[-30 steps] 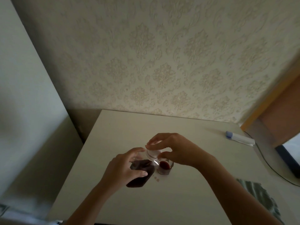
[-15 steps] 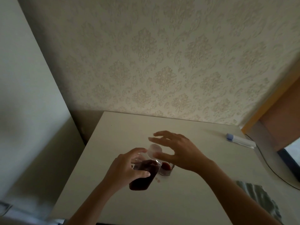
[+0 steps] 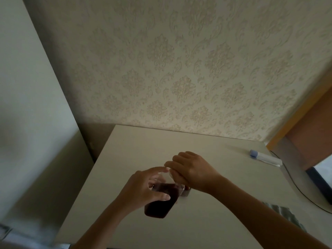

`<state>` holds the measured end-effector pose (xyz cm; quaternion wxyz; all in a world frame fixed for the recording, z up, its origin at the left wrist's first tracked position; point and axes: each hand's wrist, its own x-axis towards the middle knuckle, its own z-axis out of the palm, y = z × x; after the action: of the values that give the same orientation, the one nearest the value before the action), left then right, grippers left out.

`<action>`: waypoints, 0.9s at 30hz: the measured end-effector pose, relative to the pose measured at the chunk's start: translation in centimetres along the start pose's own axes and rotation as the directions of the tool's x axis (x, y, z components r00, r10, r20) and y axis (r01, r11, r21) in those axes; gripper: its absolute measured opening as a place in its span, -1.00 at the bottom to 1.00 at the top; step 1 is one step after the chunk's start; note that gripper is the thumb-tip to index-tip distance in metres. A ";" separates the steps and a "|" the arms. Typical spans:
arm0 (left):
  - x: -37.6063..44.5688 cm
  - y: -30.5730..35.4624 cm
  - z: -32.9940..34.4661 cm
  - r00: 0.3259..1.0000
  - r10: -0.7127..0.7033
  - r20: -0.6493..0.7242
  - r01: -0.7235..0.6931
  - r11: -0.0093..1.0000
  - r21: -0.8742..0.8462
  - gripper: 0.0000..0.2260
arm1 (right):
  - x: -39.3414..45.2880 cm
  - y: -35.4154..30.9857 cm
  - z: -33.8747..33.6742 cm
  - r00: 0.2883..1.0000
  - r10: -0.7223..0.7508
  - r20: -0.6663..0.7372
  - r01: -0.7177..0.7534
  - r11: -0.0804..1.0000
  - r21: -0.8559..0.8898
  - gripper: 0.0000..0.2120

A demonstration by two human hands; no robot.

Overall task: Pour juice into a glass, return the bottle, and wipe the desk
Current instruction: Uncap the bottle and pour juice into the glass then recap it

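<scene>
A clear bottle of dark red juice is held tilted above the white desk, its neck pointing up and right. My left hand grips the bottle's body. My right hand is closed over the bottle's top, hiding the cap. Behind the bottle a small glass stands on the desk, mostly hidden by my right hand; only its lower edge shows. A grey-green cloth lies at the desk's right, partly behind my right forearm.
A white tube with a blue cap lies at the desk's far right corner. A dark cable curves along the right edge. Patterned wallpaper rises behind the desk; a gap separates the desk's left edge from the side wall.
My right hand, spread open above the bottle top half a second ago, has come down and closed over it. The bottle stays in my left hand.
</scene>
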<state>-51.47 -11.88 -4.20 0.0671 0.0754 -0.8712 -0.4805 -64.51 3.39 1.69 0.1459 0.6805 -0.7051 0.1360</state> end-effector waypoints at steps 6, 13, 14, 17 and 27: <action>-0.3 0.4 1.0 0.976 0.093 -0.196 -0.010 0.923 0.384 -0.38 | 1.1 -0.7 1.2 0.892 0.428 0.147 -0.426 0.904 -0.045 -0.80; -0.2 0.2 -0.9 0.993 0.053 -0.106 -0.026 0.971 0.239 -0.38 | 1.4 0.1 -0.8 0.954 0.215 0.207 -0.245 0.961 0.132 -0.67; -0.1 0.2 -1.3 0.997 0.042 -0.066 -0.028 0.978 0.207 -0.38 | 1.5 0.3 -1.2 0.972 0.138 0.190 -0.160 0.981 0.105 -0.68; -0.1 0.7 -1.6 0.996 0.059 -0.071 -0.042 0.976 0.215 -0.33 | 1.8 0.1 -1.4 0.986 0.047 0.161 -0.059 0.996 0.072 -0.75; -1.2 2.5 -0.9 0.918 0.232 -0.321 -0.004 0.817 0.577 -0.41 | 3.3 -1.8 0.0 0.873 0.482 0.082 -0.487 0.871 0.063 -0.71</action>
<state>-50.31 -11.03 -1.64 0.2379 0.1275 -0.9474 -0.1721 -62.79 0.25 2.94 0.0565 0.4916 -0.8511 0.1752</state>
